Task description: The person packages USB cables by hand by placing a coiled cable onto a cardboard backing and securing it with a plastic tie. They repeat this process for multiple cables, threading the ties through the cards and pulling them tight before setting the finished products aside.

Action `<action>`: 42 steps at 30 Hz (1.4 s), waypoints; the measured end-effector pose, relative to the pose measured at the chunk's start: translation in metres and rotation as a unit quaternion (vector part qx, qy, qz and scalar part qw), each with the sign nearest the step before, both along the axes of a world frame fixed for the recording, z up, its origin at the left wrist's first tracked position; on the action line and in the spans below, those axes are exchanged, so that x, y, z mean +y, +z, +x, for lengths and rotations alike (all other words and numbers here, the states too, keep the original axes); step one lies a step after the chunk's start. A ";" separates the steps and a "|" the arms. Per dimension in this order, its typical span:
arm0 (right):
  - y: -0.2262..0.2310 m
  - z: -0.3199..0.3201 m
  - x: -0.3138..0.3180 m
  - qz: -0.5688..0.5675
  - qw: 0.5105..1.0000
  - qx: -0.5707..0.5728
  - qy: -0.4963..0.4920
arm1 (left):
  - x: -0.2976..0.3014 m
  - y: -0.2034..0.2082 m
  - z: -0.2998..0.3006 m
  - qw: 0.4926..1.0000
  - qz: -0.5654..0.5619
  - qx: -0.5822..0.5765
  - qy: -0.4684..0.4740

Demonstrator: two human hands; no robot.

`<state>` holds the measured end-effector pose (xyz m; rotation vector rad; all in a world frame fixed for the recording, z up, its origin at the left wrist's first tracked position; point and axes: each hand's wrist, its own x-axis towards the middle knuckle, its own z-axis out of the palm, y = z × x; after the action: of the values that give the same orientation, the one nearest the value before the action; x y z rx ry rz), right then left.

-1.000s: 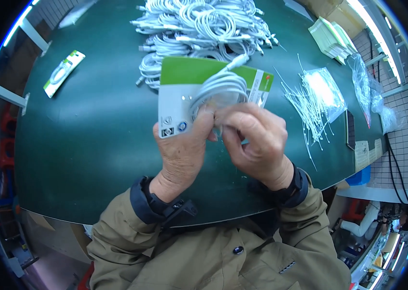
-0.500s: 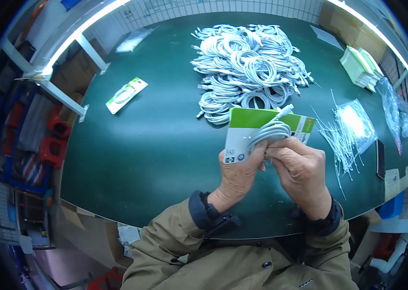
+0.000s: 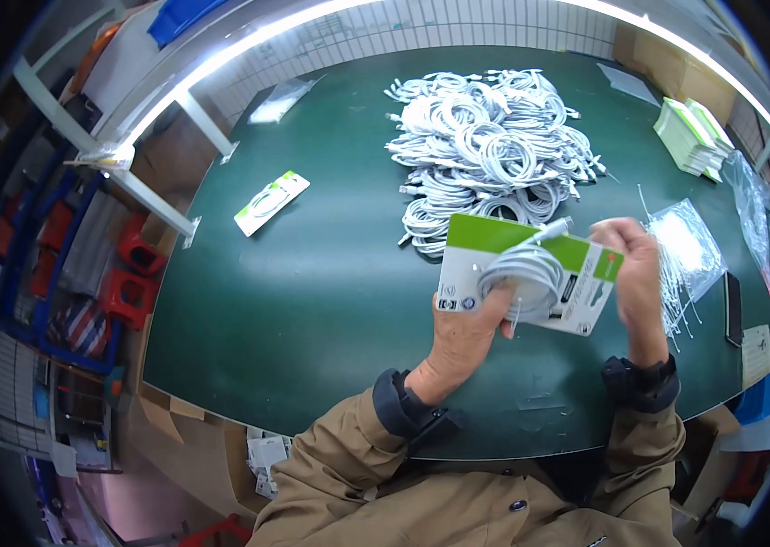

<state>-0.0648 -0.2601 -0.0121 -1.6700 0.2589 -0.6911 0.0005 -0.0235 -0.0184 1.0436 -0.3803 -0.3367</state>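
My left hand grips a green and white packaging card, its thumb pressed on a coil of white USB cable lying against the card's front. One cable plug points up across the green strip. A thin white cable tie hangs below the coil by my thumb. Beside the card's right end is my right hand, raised and slightly blurred, fingers curled together; what they hold, if anything, is hidden. Beyond the card rises a big heap of coiled white cables.
A carded cable lies on the green table at left. Loose cable ties spill from a clear bag at right, near a dark flat object. Stacked cards stand far right. Red stools are left of the table.
My right hand has let go at the coil and moved right and up, away from my left thumb. The card has tilted down at its right end. The whole view has shifted slightly.
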 end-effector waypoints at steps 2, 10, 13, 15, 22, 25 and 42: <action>-0.024 0.001 -0.004 0.092 0.987 0.046 0.125 | 0.004 -0.001 -0.007 0.998 0.052 -0.036 -0.026; -0.063 -0.066 0.001 -0.087 0.956 0.129 0.248 | 0.003 -0.008 -0.016 0.993 0.086 -0.057 -0.066; -0.062 -0.064 0.000 -0.080 0.952 0.149 0.256 | 0.004 -0.010 -0.015 0.992 0.084 -0.063 -0.066; -0.059 -0.063 0.001 -0.105 0.947 0.163 0.258 | 0.005 -0.014 -0.013 0.988 0.091 -0.103 -0.064; -0.071 -0.057 0.004 -0.139 0.944 0.139 0.266 | 0.007 -0.009 -0.017 0.993 0.082 -0.061 -0.060; -0.061 -0.054 0.014 -0.140 0.941 0.117 0.284 | 0.008 -0.004 -0.019 0.993 0.089 -0.043 -0.071; -0.002 0.004 0.049 0.055 0.972 0.004 0.230 | 0.006 -0.021 0.011 0.959 -0.001 -0.086 -0.271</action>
<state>-0.0611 -0.2106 -0.0141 -1.5502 -0.0850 -0.3154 0.0119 -0.0174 -0.0391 0.9573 -0.8270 -0.7367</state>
